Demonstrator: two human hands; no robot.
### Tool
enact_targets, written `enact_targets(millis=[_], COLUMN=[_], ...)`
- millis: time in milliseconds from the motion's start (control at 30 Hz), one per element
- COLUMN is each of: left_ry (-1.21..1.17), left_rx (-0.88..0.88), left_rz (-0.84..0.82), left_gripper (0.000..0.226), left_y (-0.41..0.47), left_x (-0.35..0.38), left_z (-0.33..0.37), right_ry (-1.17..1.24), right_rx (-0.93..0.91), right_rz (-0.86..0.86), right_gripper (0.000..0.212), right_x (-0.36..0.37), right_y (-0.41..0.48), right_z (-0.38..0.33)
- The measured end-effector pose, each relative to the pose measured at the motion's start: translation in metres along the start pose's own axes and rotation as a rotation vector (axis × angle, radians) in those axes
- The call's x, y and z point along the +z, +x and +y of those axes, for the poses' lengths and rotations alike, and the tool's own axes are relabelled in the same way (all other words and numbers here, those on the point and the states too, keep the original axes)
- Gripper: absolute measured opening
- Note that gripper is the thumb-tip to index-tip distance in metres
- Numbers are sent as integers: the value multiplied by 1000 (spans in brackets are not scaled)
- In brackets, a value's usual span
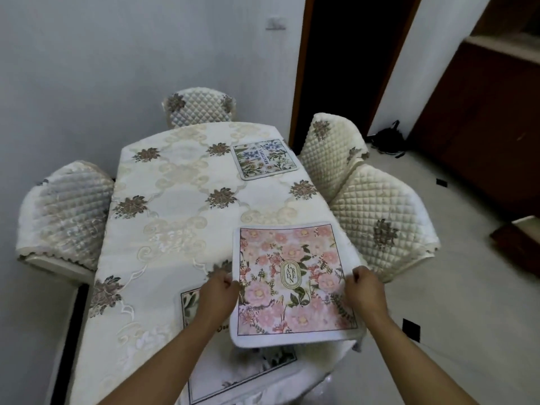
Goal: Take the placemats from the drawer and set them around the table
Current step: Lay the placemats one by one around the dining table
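A pink floral placemat (292, 282) marked "GARDEN" hangs just above the near right part of the table (175, 182). My left hand (217, 293) pinches its left edge and my right hand (365, 290) grips its right edge. Under it, at the table's near end, lies another placemat (233, 378) with a dark border, mostly hidden by my arms and the pink one. A third placemat (264, 159), with blue and green flowers, lies flat at the far right corner of the table.
The table wears a cream embroidered cloth. Quilted cream chairs stand around it: one on the left (67, 211), one at the far end (200, 108), two on the right (380, 217). A dark doorway (344, 54) and a brown cabinet (491, 135) lie beyond.
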State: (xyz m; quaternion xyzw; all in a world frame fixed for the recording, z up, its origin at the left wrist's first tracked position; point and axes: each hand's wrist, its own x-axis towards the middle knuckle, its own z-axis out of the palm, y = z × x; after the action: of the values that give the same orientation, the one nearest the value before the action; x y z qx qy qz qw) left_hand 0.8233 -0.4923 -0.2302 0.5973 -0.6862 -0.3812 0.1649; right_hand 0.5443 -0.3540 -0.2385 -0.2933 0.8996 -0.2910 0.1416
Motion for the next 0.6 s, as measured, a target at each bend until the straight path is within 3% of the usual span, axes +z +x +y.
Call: enact_targets(millis=[100, 367, 600], left_ry=[8, 8, 14], left_rx=[54, 112, 178], left_rz=[-40, -98, -114], left_gripper=[17, 12, 12], left_y=[-8, -39, -63], left_x=[36, 190, 302], left_z=[48, 202, 330], right_ry=[49, 116, 121], right_rx=[36, 104, 174], right_rz=[45, 161, 215], right_gripper=[16, 30, 20], right_x=[-41, -173, -290], right_y=[15, 81, 158], right_z=[37, 179, 278])
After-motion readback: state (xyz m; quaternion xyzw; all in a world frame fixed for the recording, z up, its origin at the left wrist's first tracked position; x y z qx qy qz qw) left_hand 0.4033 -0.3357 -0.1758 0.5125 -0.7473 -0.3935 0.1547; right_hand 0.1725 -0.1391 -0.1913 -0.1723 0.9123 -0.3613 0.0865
